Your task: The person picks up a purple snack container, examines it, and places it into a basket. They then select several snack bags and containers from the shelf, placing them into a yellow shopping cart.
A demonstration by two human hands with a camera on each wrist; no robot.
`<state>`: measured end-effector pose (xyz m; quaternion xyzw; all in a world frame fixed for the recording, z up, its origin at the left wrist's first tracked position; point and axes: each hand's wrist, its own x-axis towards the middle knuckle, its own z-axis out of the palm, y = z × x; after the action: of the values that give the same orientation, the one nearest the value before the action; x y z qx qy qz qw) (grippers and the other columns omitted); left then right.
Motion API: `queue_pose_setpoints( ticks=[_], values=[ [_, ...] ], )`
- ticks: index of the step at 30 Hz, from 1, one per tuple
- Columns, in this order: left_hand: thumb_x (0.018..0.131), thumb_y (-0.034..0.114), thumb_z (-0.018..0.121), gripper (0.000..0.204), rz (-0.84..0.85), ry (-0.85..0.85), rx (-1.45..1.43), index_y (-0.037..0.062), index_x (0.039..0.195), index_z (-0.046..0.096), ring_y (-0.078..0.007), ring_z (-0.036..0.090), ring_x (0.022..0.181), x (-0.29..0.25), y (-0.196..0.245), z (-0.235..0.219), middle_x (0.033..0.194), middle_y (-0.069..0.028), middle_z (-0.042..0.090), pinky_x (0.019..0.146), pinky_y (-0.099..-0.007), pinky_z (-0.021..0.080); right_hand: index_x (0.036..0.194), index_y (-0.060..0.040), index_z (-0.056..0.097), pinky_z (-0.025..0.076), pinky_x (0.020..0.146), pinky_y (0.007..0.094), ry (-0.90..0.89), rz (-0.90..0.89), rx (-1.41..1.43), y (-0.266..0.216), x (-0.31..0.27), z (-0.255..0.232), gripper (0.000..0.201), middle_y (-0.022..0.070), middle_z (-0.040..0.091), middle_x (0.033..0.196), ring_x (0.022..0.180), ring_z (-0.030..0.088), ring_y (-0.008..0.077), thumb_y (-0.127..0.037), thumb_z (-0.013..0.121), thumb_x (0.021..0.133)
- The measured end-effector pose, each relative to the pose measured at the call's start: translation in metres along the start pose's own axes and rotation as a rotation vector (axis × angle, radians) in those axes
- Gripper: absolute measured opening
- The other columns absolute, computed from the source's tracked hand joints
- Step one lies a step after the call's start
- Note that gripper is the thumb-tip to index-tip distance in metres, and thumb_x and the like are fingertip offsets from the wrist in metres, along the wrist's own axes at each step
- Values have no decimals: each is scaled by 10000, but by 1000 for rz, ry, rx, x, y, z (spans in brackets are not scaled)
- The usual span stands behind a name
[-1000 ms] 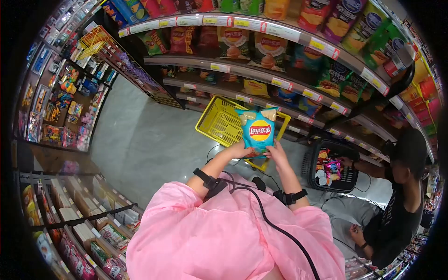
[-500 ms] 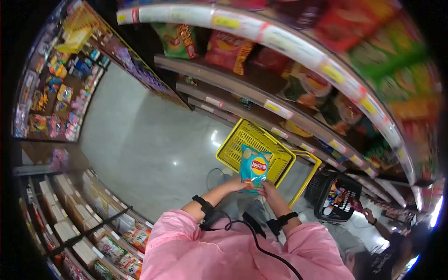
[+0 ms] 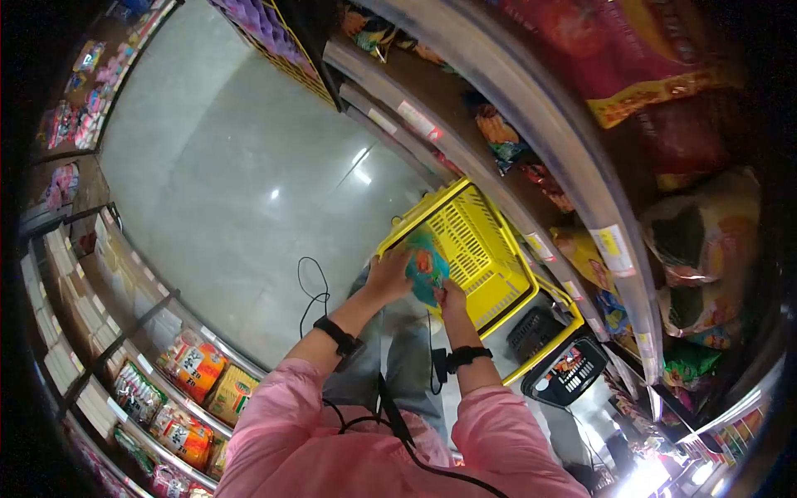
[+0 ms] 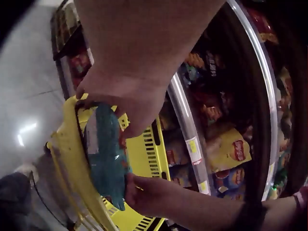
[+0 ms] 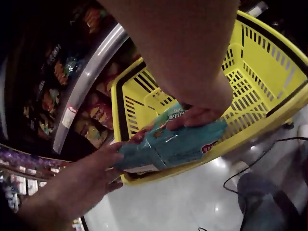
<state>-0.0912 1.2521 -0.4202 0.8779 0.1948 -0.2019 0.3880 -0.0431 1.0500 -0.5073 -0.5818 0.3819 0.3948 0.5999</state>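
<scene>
A teal bag of chips (image 3: 425,267) hangs over the near left side of a yellow shopping basket (image 3: 486,270). My left hand (image 3: 388,279) grips one end of the bag, and my right hand (image 3: 452,299) pinches the other. From the left wrist, the bag (image 4: 107,156) overlaps the basket's rim, its printed back partly showing. In the right wrist view the fingers (image 5: 195,117) of my right hand lie along the bag's edge, and the slotted basket floor (image 5: 243,96) shows behind.
Shelves of snack bags (image 3: 581,257) run close along the right. A black basket (image 3: 566,371) with packets inside stands beyond the yellow one. A lower shelf of food packets (image 3: 187,365) is at left. A thin cable (image 3: 314,286) lies on the grey floor.
The bag has gone from held up, front showing, to lower at the yellow basket's near side, tilted over. The head view has swung down and turned. Both hands have kept hold of the bag.
</scene>
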Motion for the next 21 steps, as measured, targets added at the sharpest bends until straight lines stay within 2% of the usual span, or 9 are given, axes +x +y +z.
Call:
queue_pose_setpoints(
  ticks=[2, 5, 8, 11, 12, 16, 19, 21],
  values=[
    [661, 182, 576, 570, 49, 138, 2, 86, 1193, 395, -306, 348, 1146, -9, -11, 12, 1272, -164, 321, 894, -475, 291, 854, -21, 501, 415, 438, 246, 140, -9, -17, -7, 4, 16, 122, 104, 570, 696, 550, 576, 197, -127, 448, 825],
    [655, 139, 570, 592, 119, 136, 71, 82, 1212, 379, -320, 300, 1178, -23, -15, 9, 1308, -178, 256, 921, -490, 260, 825, -14, 516, 409, 419, 256, 173, -28, 27, -16, 13, 26, 120, 108, 569, 643, 547, 579, 196, -117, 456, 817],
    [661, 133, 585, 593, 165, 99, 156, 54, 1215, 388, -348, 262, 1191, -25, -16, 6, 1316, -195, 229, 944, -488, 233, 819, 1, 529, 409, 404, 263, 136, -142, -123, -7, 36, 23, 136, 126, 578, 645, 526, 578, 196, -116, 460, 815],
    [644, 106, 581, 527, 280, 170, 150, 45, 1153, 459, -369, 245, 1197, -19, -19, 7, 1322, -200, 215, 957, -503, 211, 988, 26, 509, 405, 412, 249, 226, -184, -155, -2, 44, 22, 200, 108, 579, 706, 508, 584, 185, -92, 459, 835],
    [643, 101, 577, 506, 269, 200, 158, 45, 1134, 472, -368, 248, 1195, -15, -19, 10, 1318, -196, 227, 950, -500, 225, 1037, 31, 494, 396, 411, 244, 252, -217, -170, -3, 41, 26, 228, 98, 573, 716, 505, 585, 185, -82, 456, 842],
    [632, 75, 568, 434, 238, 340, 138, 37, 1061, 518, -373, 279, 1169, 11, -28, 24, 1297, -184, 272, 914, -489, 282, 1042, 27, 493, 456, 499, 262, 206, -332, -52, 18, 48, 29, 235, 93, 561, 796, 536, 581, 186, -93, 475, 841],
    [615, 55, 566, 387, 241, 432, 91, 27, 1001, 549, -373, 326, 1127, 21, -38, 44, 1278, -177, 304, 878, -477, 321, 1037, 30, 494, 461, 555, 256, 195, -367, -38, 40, 58, 28, 231, 66, 541, 837, 637, 570, 146, -94, 483, 842],
    [598, 30, 560, 340, 247, 510, 63, 28, 938, 568, -367, 373, 1076, 22, -40, 50, 1260, -171, 331, 855, -452, 344, 1034, 31, 495, 457, 585, 249, 210, -455, -38, 46, 61, 22, 221, 58, 528, 853, 700, 553, 130, -84, 470, 847]
  ],
)
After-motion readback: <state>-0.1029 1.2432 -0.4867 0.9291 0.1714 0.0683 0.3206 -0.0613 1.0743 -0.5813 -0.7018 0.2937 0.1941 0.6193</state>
